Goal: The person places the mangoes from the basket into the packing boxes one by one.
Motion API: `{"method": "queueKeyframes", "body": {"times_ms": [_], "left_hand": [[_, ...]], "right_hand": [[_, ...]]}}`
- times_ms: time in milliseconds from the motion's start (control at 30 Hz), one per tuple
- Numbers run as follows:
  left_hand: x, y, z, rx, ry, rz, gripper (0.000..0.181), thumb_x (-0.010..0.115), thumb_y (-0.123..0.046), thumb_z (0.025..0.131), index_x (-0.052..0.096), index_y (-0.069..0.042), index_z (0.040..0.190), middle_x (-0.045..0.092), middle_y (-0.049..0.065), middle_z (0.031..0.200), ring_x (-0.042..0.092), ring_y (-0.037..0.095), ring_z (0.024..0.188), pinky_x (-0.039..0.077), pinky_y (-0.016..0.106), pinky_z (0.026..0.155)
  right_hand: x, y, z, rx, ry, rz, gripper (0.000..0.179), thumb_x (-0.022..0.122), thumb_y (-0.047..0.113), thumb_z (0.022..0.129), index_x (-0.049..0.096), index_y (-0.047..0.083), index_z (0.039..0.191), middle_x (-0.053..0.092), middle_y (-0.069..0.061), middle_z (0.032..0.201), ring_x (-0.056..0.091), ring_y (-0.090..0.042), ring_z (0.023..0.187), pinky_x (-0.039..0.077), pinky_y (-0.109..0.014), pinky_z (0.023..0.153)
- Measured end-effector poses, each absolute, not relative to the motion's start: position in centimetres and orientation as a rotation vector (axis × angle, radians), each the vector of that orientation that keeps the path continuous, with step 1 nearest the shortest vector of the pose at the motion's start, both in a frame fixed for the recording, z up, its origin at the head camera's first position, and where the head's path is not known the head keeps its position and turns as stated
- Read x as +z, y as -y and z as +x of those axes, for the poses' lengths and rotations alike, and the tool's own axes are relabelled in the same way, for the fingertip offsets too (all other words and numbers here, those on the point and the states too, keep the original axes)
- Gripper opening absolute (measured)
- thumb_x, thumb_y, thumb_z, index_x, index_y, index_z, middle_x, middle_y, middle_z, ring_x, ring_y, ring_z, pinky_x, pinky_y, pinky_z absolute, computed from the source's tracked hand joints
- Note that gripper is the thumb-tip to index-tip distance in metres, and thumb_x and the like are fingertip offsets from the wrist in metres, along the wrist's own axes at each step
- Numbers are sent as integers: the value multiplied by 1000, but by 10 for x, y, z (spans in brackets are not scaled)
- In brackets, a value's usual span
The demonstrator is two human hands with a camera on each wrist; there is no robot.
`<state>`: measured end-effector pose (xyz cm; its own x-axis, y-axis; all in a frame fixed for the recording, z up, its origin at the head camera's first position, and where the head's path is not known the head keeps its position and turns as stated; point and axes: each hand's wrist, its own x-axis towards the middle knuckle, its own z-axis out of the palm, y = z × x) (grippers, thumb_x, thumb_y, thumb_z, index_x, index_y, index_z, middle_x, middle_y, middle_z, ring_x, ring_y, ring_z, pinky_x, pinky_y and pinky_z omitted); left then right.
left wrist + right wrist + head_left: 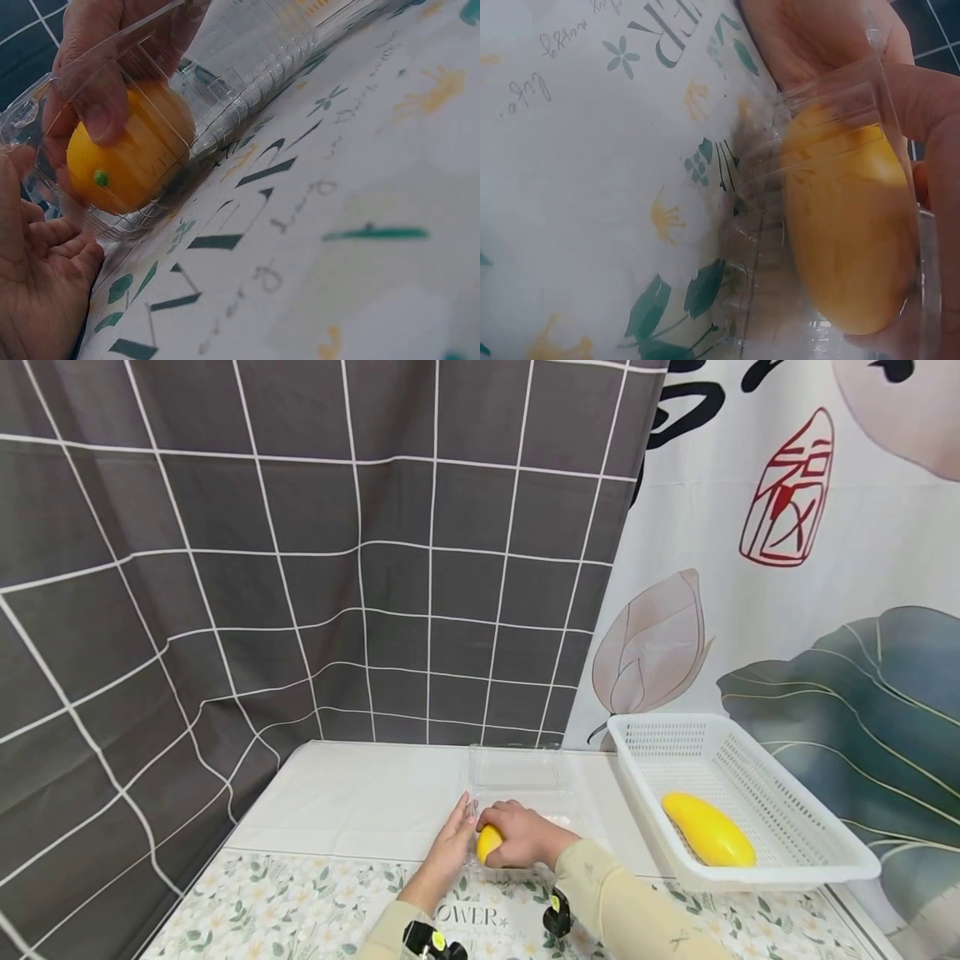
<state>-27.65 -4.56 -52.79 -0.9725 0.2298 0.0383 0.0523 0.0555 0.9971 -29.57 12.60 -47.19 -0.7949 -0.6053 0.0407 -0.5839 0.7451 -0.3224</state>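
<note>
Fruit (pixel 489 843), yellow with a green nub at its tip, sits down inside the clear box (pixel 232 97), and the right hand (pixel 527 835) has it! Thumb on one side, fingers curled over the top, a firm hold. Over on the box's left side comes the left hand (pixel 448 842), fingers loosely extended along the plastic wall, nothing in its grasp; whether it actually touches is hard to tell. Behind the box stands the lid (pixel 520 771), swung open. Underneath, a flowered cloth (pixel 292 902) at the near edge, plain white sheet (pixel 360 802) farther back. Out right, a white basket (pixel 787 878) holds a second fruit (pixel 708 829), also yellow, long and lying at a slant. And behind everything, a dark gridded curtain (pixel 300 510) meets a white printed one (pixel 675 527).
</note>
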Motion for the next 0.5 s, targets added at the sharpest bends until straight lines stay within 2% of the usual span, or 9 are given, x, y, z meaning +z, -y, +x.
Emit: {"method": "queueKeyframes", "body": {"times_ms": [233,400,500], "left_hand": [[-529,44,-277,2056,-2175,289,59,34,-25,112,10,-10,163,21,17,166,18,38,153,12,56,124],[-529,44,-278,2054,-2181,296,59,34,-26,112,10,-9,163,22,17,166,19,37,152,13,55,124],[-529,45,-279,2050,-2190,303,59,34,-25,112,10,-9,163,22,17,166,20,37,152,13,54,124]], "right_hand": [[-475,-126,-298,-479,-2868,-1051,48,70,34,67,69,19,113,63,8,105,54,-13,97,48,-30,74],[-475,-128,-299,-459,-2861,-1085,52,72,34,73,67,17,122,64,2,122,57,-19,114,51,-37,93],[-474,-129,-299,-457,-2833,-1113,59,75,33,76,64,13,130,62,-3,132,54,-23,126,46,-43,107]]}}
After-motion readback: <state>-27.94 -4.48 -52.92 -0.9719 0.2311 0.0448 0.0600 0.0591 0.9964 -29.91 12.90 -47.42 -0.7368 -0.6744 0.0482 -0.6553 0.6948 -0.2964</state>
